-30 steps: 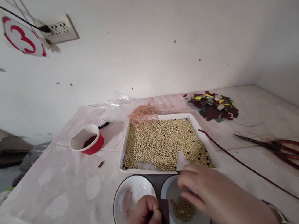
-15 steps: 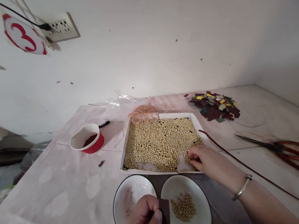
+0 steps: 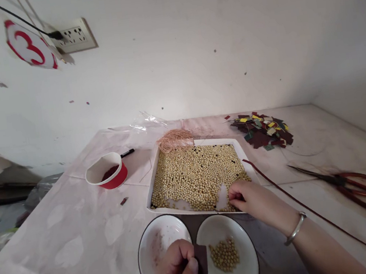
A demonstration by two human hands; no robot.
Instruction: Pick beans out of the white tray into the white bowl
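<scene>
My left hand (image 3: 179, 271) pinches a small dark brown rectangular piece (image 3: 201, 261) between thumb and forefinger. The piece sits over the gap between a white bowl (image 3: 150, 243) with pinkish residue and a second white bowl (image 3: 249, 254) holding a cluster of greenish-tan beads (image 3: 225, 254). At the near right corner of a white tray (image 3: 200, 142), my right hand (image 3: 246, 196) has its fingertips pressed together among small round tan beads (image 3: 191, 172), which look like beans or seeds. Whatever those fingertips hold is hidden. A silver bracelet circles my right wrist.
Copper-coloured wires (image 3: 175, 140) lie at the tray's far left corner. A red paper cup (image 3: 117, 178) with dark red contents and a black marker (image 3: 127, 153) are at left. To the right are a brown strip (image 3: 289, 194), large scissors (image 3: 339, 180) and a scrap pile (image 3: 264, 132).
My right hand has shifted slightly left among the beads, and its fingers look closer together. My left hand keeps its pinch on the brown piece.
</scene>
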